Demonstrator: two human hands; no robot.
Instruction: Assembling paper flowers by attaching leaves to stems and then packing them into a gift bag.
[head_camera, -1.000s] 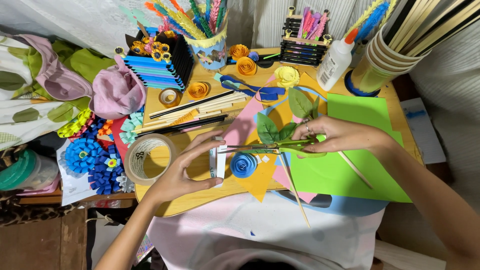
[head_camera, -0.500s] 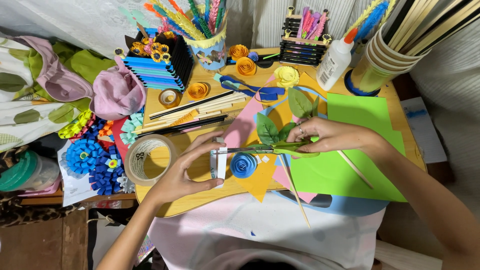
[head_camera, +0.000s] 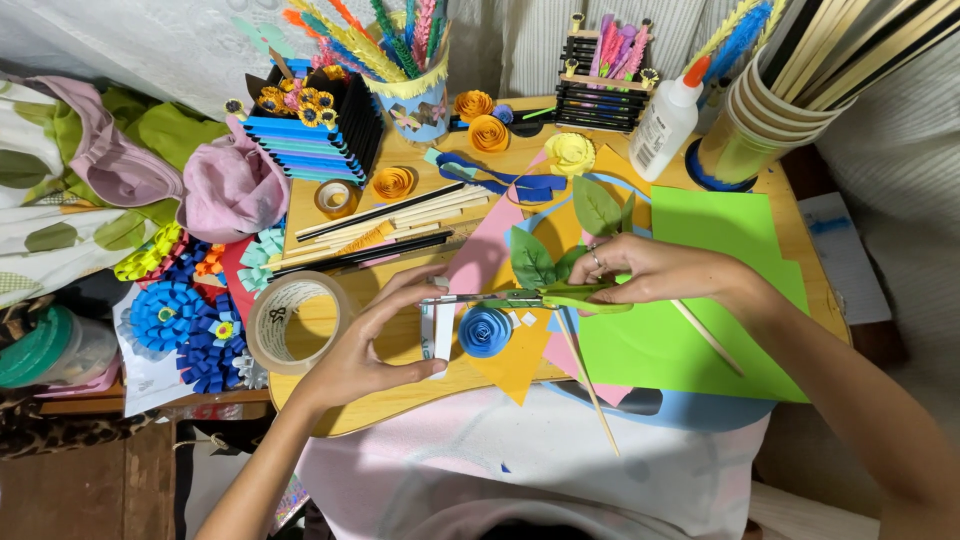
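- A decorated cup (head_camera: 418, 100) at the tabletop's far edge held paper quills; stacked cups (head_camera: 752, 125) at the far right corner held flat sticks.
- The left hand (head_camera: 365, 345) pinched a white strip (head_camera: 437, 330) near the front edge, fingers closed on it.
- The right hand (head_camera: 655, 272) gripped green scissors (head_camera: 540, 297), blades meeting the strip.
- Since a second earlier, both hands had barely shifted.
- A blue rose (head_camera: 485, 331) lay beside the strip.

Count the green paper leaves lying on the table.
3: one large leaf below the yellow paper rose, one leaf just above the scissors, and a smaller one beside it. Others may be hidden under the right hand.
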